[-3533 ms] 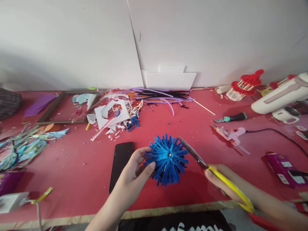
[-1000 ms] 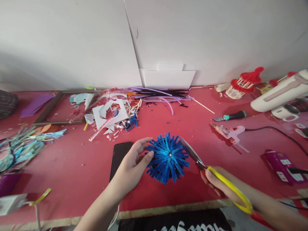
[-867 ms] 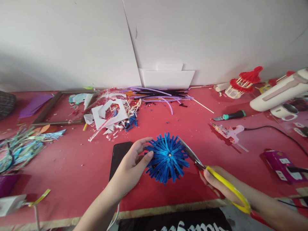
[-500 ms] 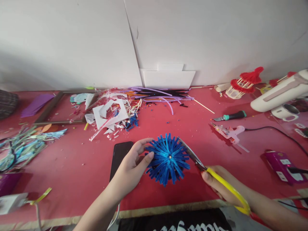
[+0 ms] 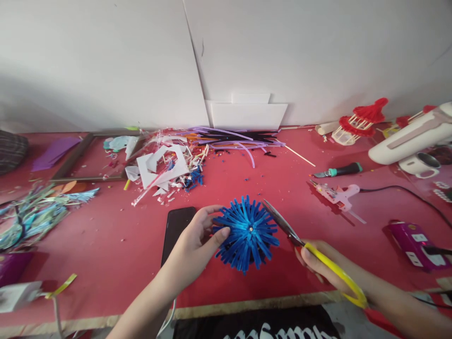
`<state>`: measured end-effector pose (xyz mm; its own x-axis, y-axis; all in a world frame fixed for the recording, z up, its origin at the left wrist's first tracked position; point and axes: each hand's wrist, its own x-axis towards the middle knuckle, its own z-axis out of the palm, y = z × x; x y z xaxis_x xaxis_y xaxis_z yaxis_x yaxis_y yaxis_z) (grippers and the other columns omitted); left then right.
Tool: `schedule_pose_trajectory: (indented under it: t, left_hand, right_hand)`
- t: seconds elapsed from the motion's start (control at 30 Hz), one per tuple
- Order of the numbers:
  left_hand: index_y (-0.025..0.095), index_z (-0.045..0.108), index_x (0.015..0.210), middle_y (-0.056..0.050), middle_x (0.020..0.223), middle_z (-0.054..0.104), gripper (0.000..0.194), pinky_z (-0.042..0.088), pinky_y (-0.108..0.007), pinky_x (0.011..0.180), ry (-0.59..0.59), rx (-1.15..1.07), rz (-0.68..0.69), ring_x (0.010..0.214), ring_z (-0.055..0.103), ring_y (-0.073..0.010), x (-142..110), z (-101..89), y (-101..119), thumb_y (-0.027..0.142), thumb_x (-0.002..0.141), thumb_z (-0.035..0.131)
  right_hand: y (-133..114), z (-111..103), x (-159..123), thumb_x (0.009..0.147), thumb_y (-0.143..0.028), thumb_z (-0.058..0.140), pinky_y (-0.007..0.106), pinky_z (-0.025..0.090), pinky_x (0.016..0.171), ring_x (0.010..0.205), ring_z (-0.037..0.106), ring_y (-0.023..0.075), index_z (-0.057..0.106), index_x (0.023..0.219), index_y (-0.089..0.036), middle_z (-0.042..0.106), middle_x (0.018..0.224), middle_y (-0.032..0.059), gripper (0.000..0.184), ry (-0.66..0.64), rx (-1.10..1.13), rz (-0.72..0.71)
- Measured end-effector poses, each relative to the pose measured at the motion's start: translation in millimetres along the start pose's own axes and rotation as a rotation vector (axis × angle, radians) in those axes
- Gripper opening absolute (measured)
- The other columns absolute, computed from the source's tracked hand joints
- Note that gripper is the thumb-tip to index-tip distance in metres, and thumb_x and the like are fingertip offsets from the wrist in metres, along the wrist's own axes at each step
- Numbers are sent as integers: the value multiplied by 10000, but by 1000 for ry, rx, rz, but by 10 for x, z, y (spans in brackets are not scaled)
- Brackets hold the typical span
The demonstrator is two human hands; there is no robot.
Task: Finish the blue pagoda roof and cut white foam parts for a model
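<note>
A round blue pipe-cleaner piece (image 5: 250, 235), its strips fanning out from a small pale bead at the centre, is held above the table near its front edge. My left hand (image 5: 201, 235) grips its left side between thumb and fingers. In my right hand (image 5: 318, 263) are scissors with yellow handles (image 5: 337, 273). Their blades point up and left, close beside the piece's right edge; whether they touch a strip I cannot tell. The underside of the blue piece is hidden.
Behind my left hand lies a black phone (image 5: 178, 230). Paper and pipe-cleaner scraps (image 5: 173, 169) are heaped beyond it. A pink glue gun (image 5: 337, 195), a utility knife (image 5: 339, 170), a purple power socket block (image 5: 418, 245) and a white mug (image 5: 418, 165) stand or lie on the right.
The left thumb has shifted slightly inward over the blue strips. The scissors have moved a little, their blades now slightly apart from the strips' tips. Both hands keep their hold.
</note>
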<state>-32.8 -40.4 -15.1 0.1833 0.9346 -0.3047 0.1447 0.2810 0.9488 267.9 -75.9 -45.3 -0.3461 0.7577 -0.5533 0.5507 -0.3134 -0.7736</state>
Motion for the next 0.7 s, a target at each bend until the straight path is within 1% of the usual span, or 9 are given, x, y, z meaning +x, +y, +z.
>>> schedule_pose_trajectory:
  t: [0.07,0.17,0.3,0.4,0.53,0.6,0.7]
  left_hand:
    - [216,511,1228,-39,932,685,460,536,-332,771,-14,5,0,847,658,-199,29,-5,12,497,883,628]
    - [217,518,1264,8,801,605,460,519,-300,705,-29,34,-5,751,602,-168,78,-23,40,503,910,584]
    - [225,546,1265,21,785,550,433,481,-266,656,-70,94,5,734,550,-154,158,-52,87,488,922,562]
    - [232,569,1249,24,785,540,411,459,-264,663,-97,145,21,731,525,-149,212,-63,110,482,923,551]
    - [259,546,1297,10,839,566,445,455,-283,687,-69,229,28,761,534,-163,219,-48,102,509,929,521]
    - [262,516,1322,-17,940,598,477,468,-308,733,-16,278,18,828,561,-184,181,-31,80,529,926,511]
    - [233,504,1299,-68,1074,615,511,478,-354,789,71,352,-9,925,588,-224,79,-15,37,566,911,508]
  right_hand:
    - [-16,-4,-12,850,-851,245,242,213,460,505,296,102,301,666,-234,306,571,-54,646,-20,-23,-28]
    - [-40,-13,-20,870,-830,250,241,227,477,538,305,105,304,657,-226,321,595,-43,643,7,-43,-66]
    - [-62,-24,-19,861,-842,235,244,216,459,515,302,104,305,638,-227,317,549,-44,659,-9,-52,-62]
    - [-76,-26,-20,839,-868,217,250,213,444,486,308,100,290,631,-231,317,533,-46,674,-17,-69,-52]
    - [-61,-13,-29,852,-849,251,257,186,445,472,277,94,269,624,-233,263,533,-57,657,-7,-75,-28]
    - [-30,1,-33,856,-842,264,260,178,459,491,262,95,264,624,-231,244,553,-58,653,7,-66,-30]
    - [22,23,-40,858,-831,301,270,167,492,542,231,99,253,624,-227,213,604,-54,650,32,-66,-43]
